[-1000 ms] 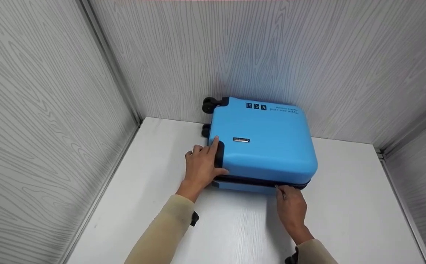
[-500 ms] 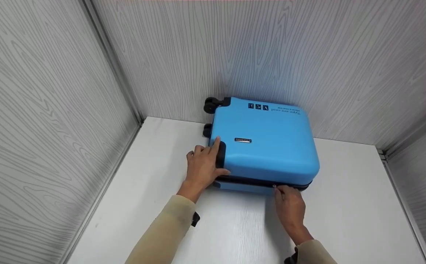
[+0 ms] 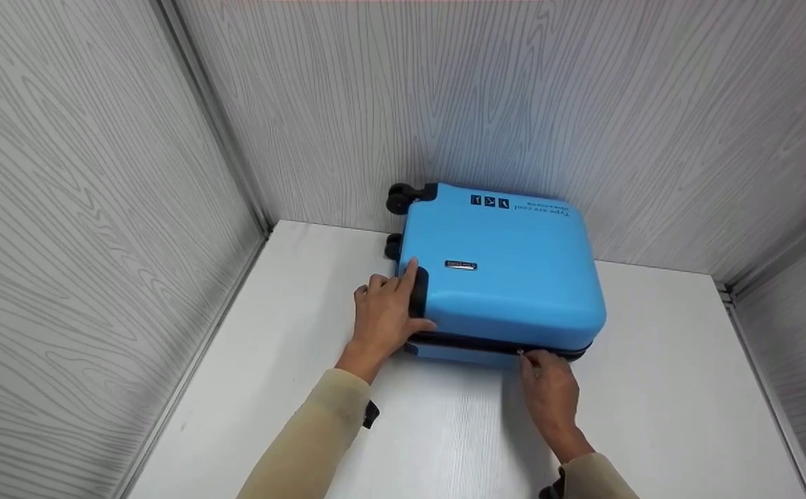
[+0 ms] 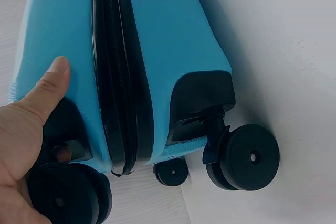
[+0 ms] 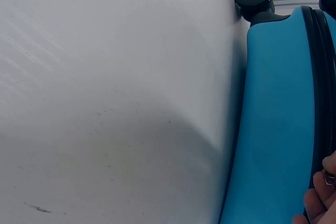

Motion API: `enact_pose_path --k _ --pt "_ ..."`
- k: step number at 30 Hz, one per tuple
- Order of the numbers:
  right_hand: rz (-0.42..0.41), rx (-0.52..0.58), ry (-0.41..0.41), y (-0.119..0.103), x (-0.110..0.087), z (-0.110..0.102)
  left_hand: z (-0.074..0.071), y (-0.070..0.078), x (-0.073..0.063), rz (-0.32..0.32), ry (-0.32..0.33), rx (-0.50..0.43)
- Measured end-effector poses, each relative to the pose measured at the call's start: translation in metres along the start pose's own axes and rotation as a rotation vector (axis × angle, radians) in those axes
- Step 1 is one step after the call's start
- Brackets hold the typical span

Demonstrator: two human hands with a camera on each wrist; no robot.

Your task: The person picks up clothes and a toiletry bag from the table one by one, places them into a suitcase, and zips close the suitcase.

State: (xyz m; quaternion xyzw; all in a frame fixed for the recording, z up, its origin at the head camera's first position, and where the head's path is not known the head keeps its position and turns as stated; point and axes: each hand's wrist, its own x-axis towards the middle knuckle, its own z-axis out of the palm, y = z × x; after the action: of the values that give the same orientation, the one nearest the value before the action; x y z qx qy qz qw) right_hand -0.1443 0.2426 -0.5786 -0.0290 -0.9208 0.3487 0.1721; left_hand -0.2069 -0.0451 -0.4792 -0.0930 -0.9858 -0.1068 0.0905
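Note:
A bright blue hard-shell suitcase (image 3: 506,270) lies flat, its black wheels pointing left and its zipper side facing me. My left hand (image 3: 382,315) rests on the near left black corner, index finger straight on top and thumb along the front side. In the left wrist view the thumb (image 4: 52,85) presses on the blue shell beside a wheel (image 4: 65,195); the other fingers are mostly hidden. My right hand (image 3: 550,391) pinches a small metal zipper pull (image 3: 520,352) near the right end of the front side. The right wrist view catches only the fingertips on the zipper pull (image 5: 329,179).
The suitcase sits on a white tabletop (image 3: 444,430), close to the grey wood-grain back wall (image 3: 347,111). A matching panel (image 3: 77,208) stands at the left, and another (image 3: 804,312) at the right.
Over the second, my right hand and the zipper pull have shifted slightly left along the suitcase's front. The left hand stays on its corner. Little differs in the last half second.

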Motion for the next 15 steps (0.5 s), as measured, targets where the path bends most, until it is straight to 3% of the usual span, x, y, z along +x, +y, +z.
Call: enact_pose_path --k 6,15 --pt "0.017 0.008 -0.024 -0.0006 0.0004 -0.0014 -0.0001 -0.0005 -0.0008 0.009 0.026 0.017" --pt "0.010 0.007 -0.010 -0.0020 0.0003 0.0002 -0.0003 -0.0003 -0.0002 0.002 0.011 0.002"
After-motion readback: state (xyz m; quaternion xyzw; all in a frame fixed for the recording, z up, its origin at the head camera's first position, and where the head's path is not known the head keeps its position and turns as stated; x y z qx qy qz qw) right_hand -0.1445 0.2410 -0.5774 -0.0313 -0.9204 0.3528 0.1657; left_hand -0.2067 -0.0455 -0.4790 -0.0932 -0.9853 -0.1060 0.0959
